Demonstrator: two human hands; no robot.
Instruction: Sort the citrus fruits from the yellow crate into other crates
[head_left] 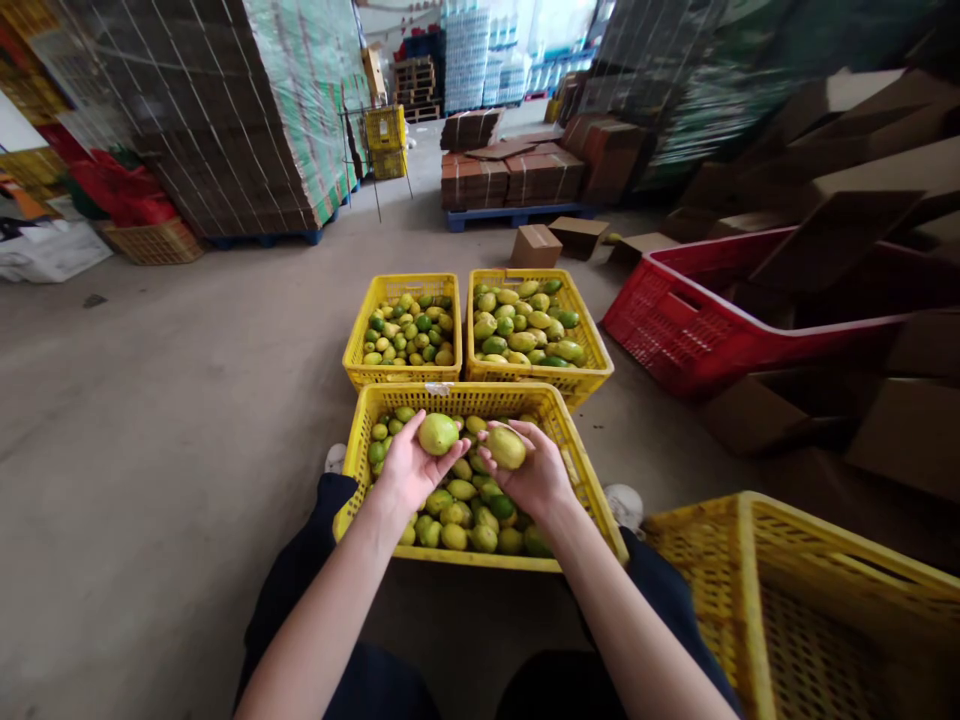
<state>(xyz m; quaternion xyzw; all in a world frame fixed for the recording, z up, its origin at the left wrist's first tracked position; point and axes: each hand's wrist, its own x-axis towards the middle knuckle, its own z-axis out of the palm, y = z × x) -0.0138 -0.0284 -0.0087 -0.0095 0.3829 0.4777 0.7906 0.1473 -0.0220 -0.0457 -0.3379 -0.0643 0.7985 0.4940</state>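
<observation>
My left hand (409,470) cradles a round green-yellow lemon (438,434), palm up with the fingers curled under it. In my right hand (536,470) lies a longer, yellower lemon (506,448), gripped between fingers and thumb. Both hands hover over a yellow plastic crate (592,490) between my legs, which holds many green and yellow lemons (454,512). Beyond it stand two more yellow crates: the left one (403,374) contains smaller lemons (409,330), the right one (541,372) bigger ones (529,320).
A yellow crate (742,560) stands close by at my right. Behind it, a red crate (675,320) sits among cardboard boxes (885,210). Flattened cartons (544,175) are stacked on a blue pallet (517,215) ahead. Tall wrapped stacks (225,110) rise at the far left.
</observation>
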